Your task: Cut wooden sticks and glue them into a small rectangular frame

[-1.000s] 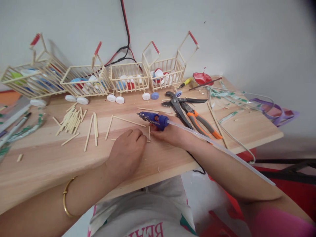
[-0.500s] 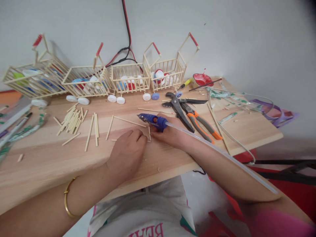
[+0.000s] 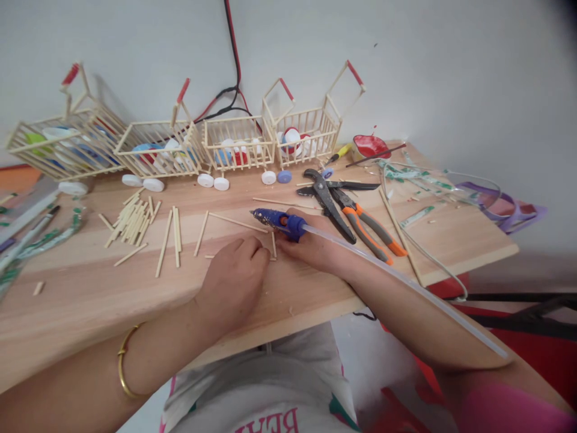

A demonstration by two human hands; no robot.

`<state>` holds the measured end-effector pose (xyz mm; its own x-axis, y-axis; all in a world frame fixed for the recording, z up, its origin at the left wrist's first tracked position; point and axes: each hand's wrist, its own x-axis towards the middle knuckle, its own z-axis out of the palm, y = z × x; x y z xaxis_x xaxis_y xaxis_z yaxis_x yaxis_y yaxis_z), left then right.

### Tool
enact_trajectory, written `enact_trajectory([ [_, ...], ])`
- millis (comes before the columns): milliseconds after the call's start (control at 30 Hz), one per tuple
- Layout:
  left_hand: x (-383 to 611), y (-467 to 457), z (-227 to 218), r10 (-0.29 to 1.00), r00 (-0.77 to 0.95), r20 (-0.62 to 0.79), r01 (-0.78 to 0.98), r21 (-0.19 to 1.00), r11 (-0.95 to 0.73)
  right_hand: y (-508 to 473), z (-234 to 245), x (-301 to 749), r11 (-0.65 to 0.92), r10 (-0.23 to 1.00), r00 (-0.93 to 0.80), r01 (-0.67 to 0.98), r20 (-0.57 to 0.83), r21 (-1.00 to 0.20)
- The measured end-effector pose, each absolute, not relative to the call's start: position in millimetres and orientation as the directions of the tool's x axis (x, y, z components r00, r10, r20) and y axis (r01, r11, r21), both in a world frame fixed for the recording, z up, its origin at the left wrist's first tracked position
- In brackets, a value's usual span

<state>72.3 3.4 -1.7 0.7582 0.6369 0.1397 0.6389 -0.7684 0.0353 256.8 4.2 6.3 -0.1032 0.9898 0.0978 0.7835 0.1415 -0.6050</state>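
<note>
My right hand [image 3: 311,243] is closed around a blue hot glue gun [image 3: 279,221], its nozzle pointing left. A long clear glue stick [image 3: 406,279] runs out of the gun's back along my forearm. My left hand [image 3: 237,273] rests on the table with curled fingers; anything between the fingertips is hidden. It covers the middle of a thin wooden stick [image 3: 210,257]. Beyond my hands, an upper stick [image 3: 238,222], a left stick [image 3: 201,233] and a short right stick [image 3: 273,245] lie with it in a rough four-sided outline.
Several stick-built model carts [image 3: 238,144] holding bottle caps line the wall. Loose cut sticks [image 3: 133,222] lie left. Orange-handled pliers [image 3: 372,231] and black-handled cutters [image 3: 329,201] lie right, near a red paint dish [image 3: 370,146] and a white cord [image 3: 435,258].
</note>
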Motion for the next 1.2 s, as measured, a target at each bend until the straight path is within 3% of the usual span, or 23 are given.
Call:
enact_trajectory([
  [1200,75.3,1.3,0.3,0.687,0.722,0.086,0.686,0.044,-0.726,2.6,4.5,257.4,0.188,0.982,-0.16,0.78,0.1,-0.597],
])
